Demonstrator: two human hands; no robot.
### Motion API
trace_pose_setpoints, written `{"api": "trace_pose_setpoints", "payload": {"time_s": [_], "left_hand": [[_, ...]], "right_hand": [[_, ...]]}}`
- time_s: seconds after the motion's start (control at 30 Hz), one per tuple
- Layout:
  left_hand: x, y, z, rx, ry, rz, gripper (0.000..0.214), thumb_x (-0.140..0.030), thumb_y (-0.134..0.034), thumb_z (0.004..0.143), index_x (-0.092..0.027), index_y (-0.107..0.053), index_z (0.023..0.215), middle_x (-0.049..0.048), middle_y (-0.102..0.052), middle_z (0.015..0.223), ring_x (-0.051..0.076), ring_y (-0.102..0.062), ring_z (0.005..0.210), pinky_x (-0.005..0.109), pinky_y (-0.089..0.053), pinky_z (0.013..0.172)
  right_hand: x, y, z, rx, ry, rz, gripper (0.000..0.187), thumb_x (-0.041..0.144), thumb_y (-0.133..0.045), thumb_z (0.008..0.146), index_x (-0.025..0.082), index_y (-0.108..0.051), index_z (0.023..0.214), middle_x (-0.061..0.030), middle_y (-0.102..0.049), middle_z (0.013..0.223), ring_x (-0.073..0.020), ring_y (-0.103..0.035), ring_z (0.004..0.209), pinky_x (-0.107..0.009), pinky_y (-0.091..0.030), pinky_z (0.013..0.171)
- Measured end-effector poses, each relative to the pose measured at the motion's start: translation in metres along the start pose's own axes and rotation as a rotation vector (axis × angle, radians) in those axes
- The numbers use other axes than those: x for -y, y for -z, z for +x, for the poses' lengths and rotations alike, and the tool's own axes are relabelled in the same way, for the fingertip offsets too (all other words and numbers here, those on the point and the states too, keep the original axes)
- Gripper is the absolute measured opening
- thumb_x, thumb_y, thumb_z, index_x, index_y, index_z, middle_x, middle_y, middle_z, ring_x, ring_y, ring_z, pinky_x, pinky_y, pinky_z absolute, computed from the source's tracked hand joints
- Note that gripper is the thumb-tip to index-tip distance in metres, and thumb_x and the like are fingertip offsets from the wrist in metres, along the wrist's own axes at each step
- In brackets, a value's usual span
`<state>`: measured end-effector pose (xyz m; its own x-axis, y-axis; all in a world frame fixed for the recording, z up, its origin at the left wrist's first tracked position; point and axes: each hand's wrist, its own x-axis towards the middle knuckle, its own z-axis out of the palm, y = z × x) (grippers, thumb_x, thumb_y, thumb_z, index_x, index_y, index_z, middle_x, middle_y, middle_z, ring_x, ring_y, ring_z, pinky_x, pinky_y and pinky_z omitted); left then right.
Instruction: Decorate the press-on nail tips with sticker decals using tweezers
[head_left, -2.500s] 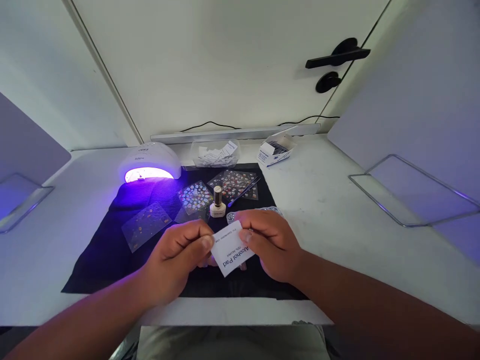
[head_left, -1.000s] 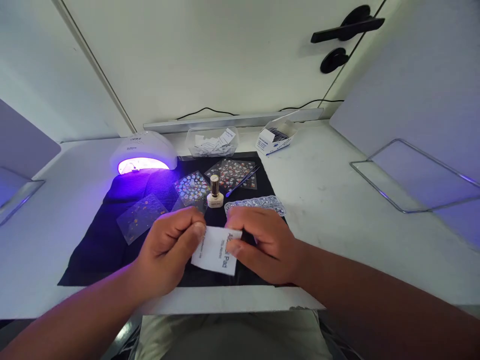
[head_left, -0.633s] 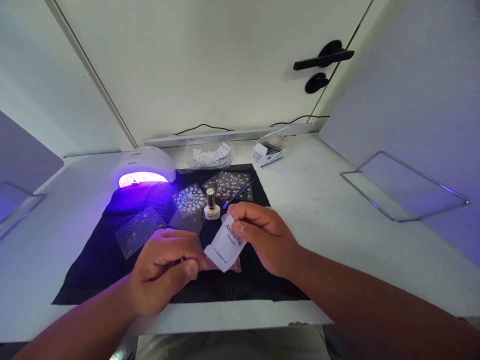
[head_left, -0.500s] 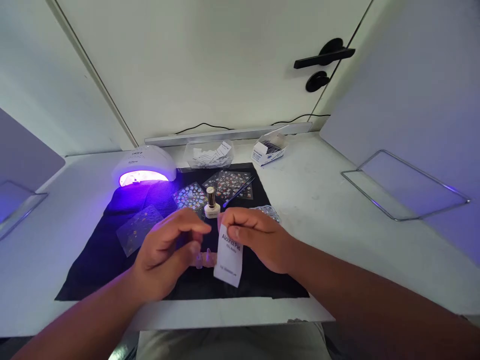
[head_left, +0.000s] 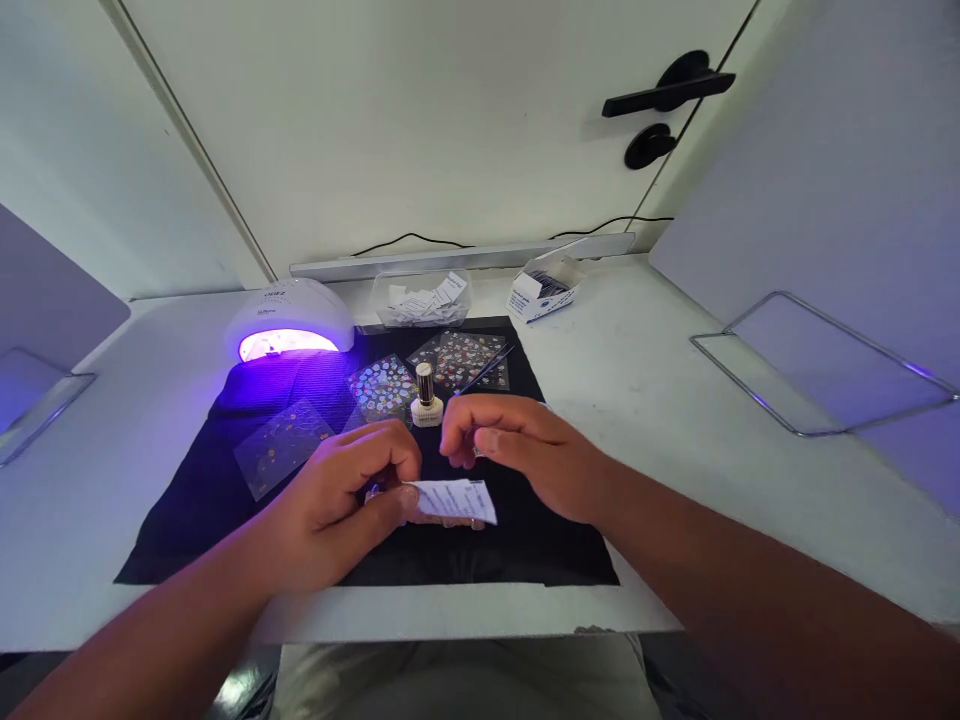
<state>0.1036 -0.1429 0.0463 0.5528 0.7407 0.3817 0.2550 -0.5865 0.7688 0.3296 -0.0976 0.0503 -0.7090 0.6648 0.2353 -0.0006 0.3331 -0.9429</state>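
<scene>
Now, in the head view, the alcohol pad sachet (head_left: 454, 499) has changed hands. Half a second earlier it hung upright from the right hand (head_left: 529, 450) while the left hand (head_left: 337, 500) stood loose beside it. At this moment the left thumb and forefinger pinch the sachet by its left end, and it lies almost flat, printed face up, just above the near part of the black mat (head_left: 195, 520). The right hand has let go and sits close above the sachet's right end, apart from it. Its fingers are curled, with thumb and forefinger tips drawn together. Whether a torn strip sits between them cannot be told at this size. The sachet itself appears whole, though its far edge is blurred. The small bottle (head_left: 426, 398) stands upright just beyond both hands. The lit nail lamp (head_left: 289, 318) is unchanged at the mat's far left corner.
</scene>
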Motion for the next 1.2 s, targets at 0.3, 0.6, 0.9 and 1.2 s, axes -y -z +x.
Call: {"api": "trace_pose_setpoints", "payload": {"time_s": [0.3,0.6,0.9,1.2], "left_hand": [[-0.014,-0.004,-0.002,0.199,0.185,0.072,0.013,-0.02,-0.049,0.095,-0.021,-0.046,0.082,-0.0064,-0.044,0.067,0.01,-0.04,0.059,0.024,-0.031,0.055],[-0.011,-0.009,0.0,0.168,0.167,0.109,0.018,-0.021,-0.048,0.098,-0.02,-0.047,0.08,-0.0067,-0.044,0.064,0.009,-0.04,0.056,0.023,-0.031,0.054],[-0.008,-0.016,0.003,0.071,0.003,0.086,0.03,-0.011,-0.047,0.092,-0.019,-0.032,0.067,-0.007,-0.029,0.059,0.007,-0.029,0.052,0.024,-0.023,0.051],[-0.011,-0.026,0.0,-0.016,0.224,-0.357,0.035,-0.011,-0.05,0.088,-0.018,-0.031,0.059,-0.0058,-0.025,0.058,0.007,-0.023,0.053,0.023,-0.019,0.047]], "right_hand": [[0.012,-0.008,-0.003,0.105,0.218,-0.448,0.014,0.015,-0.054,0.085,0.017,-0.059,0.072,0.0006,-0.054,0.069,-0.0127,-0.046,0.064,-0.029,-0.035,0.062],[0.008,-0.014,-0.003,0.138,0.287,-0.607,0.024,0.014,-0.046,0.089,0.02,-0.047,0.066,0.0029,-0.046,0.064,-0.0125,-0.039,0.06,-0.029,-0.031,0.058],[0.01,-0.018,-0.004,0.136,0.277,-0.616,0.022,0.014,-0.045,0.09,0.02,-0.044,0.068,0.003,-0.046,0.066,-0.011,-0.039,0.057,-0.026,-0.031,0.054],[0.001,-0.029,-0.004,-0.071,0.669,-0.848,0.027,0.008,-0.041,0.086,0.025,-0.039,0.065,0.0021,-0.04,0.063,-0.0153,-0.037,0.059,-0.029,-0.038,0.053]]}}
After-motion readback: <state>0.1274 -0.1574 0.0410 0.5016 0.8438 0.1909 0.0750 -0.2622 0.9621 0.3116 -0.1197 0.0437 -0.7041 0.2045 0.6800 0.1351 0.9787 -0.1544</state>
